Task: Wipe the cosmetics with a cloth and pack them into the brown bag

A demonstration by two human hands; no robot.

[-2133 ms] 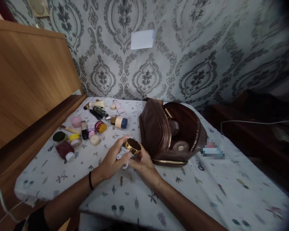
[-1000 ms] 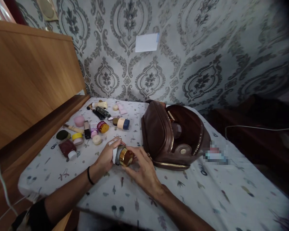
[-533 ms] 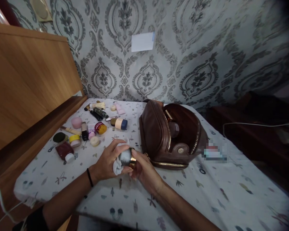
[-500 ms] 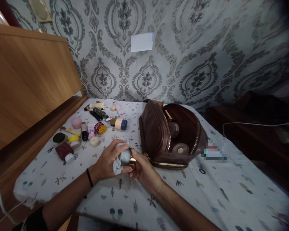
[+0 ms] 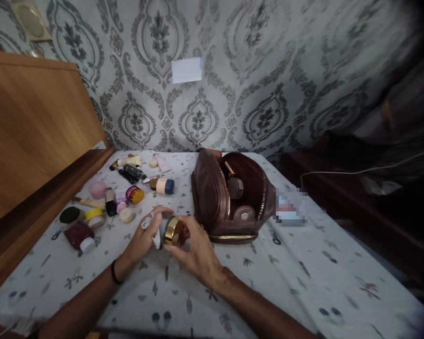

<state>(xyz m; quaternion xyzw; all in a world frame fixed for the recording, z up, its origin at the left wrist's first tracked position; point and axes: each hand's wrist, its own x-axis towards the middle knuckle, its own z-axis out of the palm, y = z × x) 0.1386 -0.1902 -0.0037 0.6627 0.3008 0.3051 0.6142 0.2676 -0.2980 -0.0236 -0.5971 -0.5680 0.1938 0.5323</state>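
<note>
Left grip (image 5: pixel 143 241) and right grip (image 5: pixel 200 248) hold a grey, shiny gold-ended jar (image 5: pixel 170 230)

Centre frame, you've got one gold-lidded jar (image 5: pixel 170 230), one white cloth (image 5: pixel 157 240), one brown bag (image 5: pixel 209 200)! Over left: one yellow-lidded jar (image 5: pixel 95 217), one maroon bottle (image 5: pixel 77 234).

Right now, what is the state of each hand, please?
Left hand: closed, holding the jar and white cloth.
Right hand: holding the jar's gold end.
</note>
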